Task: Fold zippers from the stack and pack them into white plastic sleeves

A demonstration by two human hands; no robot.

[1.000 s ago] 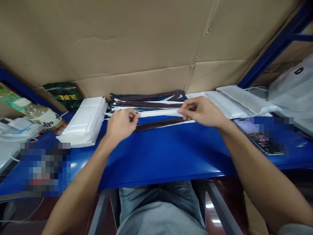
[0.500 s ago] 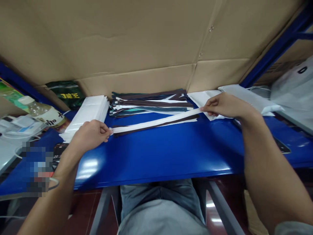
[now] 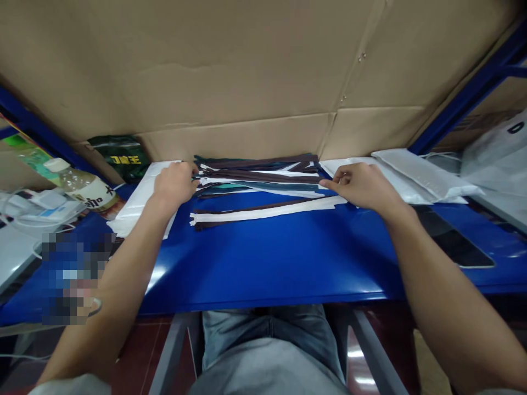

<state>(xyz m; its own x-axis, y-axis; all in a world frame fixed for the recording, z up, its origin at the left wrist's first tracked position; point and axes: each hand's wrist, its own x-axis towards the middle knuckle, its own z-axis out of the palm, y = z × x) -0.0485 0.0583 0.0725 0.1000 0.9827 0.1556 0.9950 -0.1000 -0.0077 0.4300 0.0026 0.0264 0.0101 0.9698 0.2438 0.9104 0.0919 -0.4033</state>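
Both hands had left the white strip [image 3: 263, 211], which lay flat mid-frame on the bench [image 3: 263, 258], long axis left to right. Left hand [image 3: 175, 184] sat at the left end of the stack [image 3: 257, 175], fingers curled on its ends. Right hand [image 3: 362, 186] touched the stack's right end, fingers loosely together, gripping nothing clearly.

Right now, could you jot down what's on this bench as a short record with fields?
Surface: blue table
Left hand: at the left end of the stack of zippers
Right hand: at the stack's right end
In front of stack: white and brown zippers lying flat, nobody holding them
Left side: white bags, bottle
Right side: phone
Behind: cardboard
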